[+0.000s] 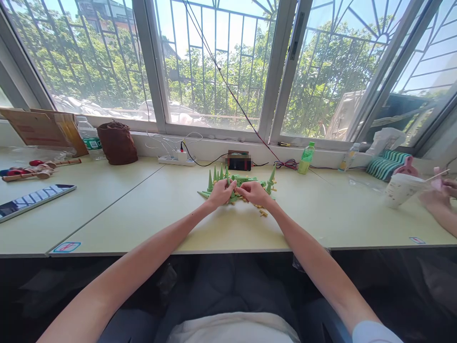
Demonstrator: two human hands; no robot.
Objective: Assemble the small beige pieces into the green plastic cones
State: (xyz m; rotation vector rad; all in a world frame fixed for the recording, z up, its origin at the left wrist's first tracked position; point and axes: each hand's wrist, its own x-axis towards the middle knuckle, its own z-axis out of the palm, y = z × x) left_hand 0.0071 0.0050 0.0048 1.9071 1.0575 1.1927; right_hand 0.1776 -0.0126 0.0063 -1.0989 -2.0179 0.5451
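Note:
My left hand (222, 192) is closed around a green plastic cone, whose tip shows above the fingers. Close beside it, my right hand (254, 192) is pinched, its fingertips almost meeting the cone; what sits between them is too small to make out. Several green cones (210, 181) stand upright behind my left hand, and more lie in a pile (246, 179) behind both hands. To the right of my right hand stands a green cone (271, 180) with yellow pieces on it. Small yellow pegs (263, 213) lie scattered on the table.
On the table (143, 209), a phone (239, 161) leans near the sill by a power strip (176, 159). Bottles (306, 158), a brown pouch (116, 142), a tablet (35, 200) and wooden toys (39, 170) lie around. At right, another person's hand (437, 197) is near a cup (403, 189).

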